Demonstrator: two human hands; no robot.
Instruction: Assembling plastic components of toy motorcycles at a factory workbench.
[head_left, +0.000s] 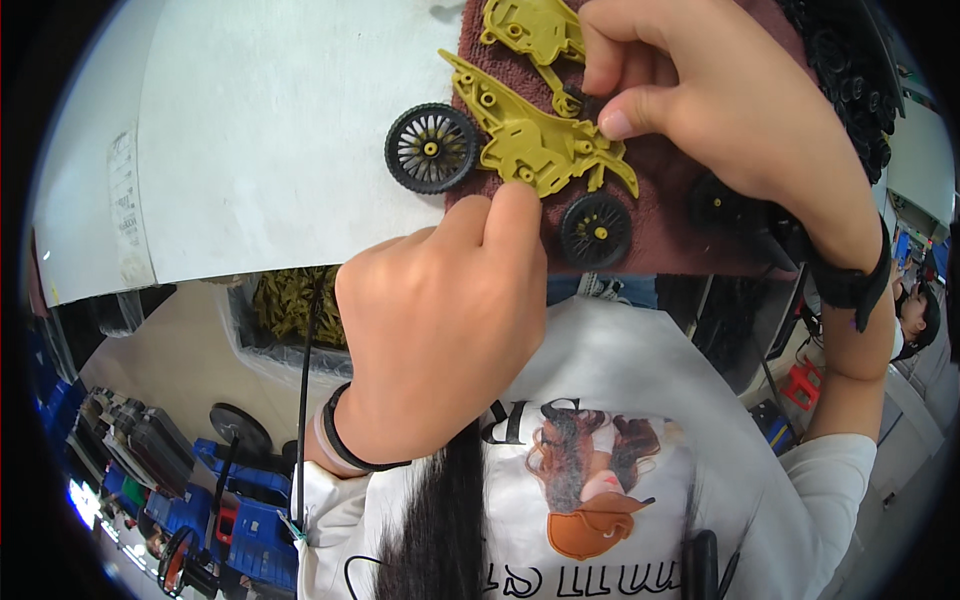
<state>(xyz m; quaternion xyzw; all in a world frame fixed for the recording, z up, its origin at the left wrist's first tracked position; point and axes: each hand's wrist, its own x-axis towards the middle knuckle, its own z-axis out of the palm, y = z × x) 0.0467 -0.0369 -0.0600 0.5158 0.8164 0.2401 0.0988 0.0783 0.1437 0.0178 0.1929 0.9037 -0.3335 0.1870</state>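
A yellow plastic toy motorcycle body half (pixel 535 140) lies on a reddish-brown cloth, its inner side with pegs and holes facing up. My left hand (pixel 440 300) is closed, its index fingertip on the near edge of this half; its thumb is hidden. At the right end of the half, my right hand (pixel 690 100) pinches at a small black part (pixel 574 101), mostly covered by the fingers. A large black spoked wheel (pixel 432 148) sits at the half's left end. Below its right end is a smaller black wheel (pixel 596 231). Another yellow piece (pixel 530 28) lies just beyond.
The cloth (pixel 665 240) covers the right of a white table (pixel 270 150). Black wheels (pixel 850 90) are heaped at the far right. Another black wheel (pixel 715 203) lies under my right forearm. Below the table edge stands a lined bin of yellow parts (pixel 295 305).
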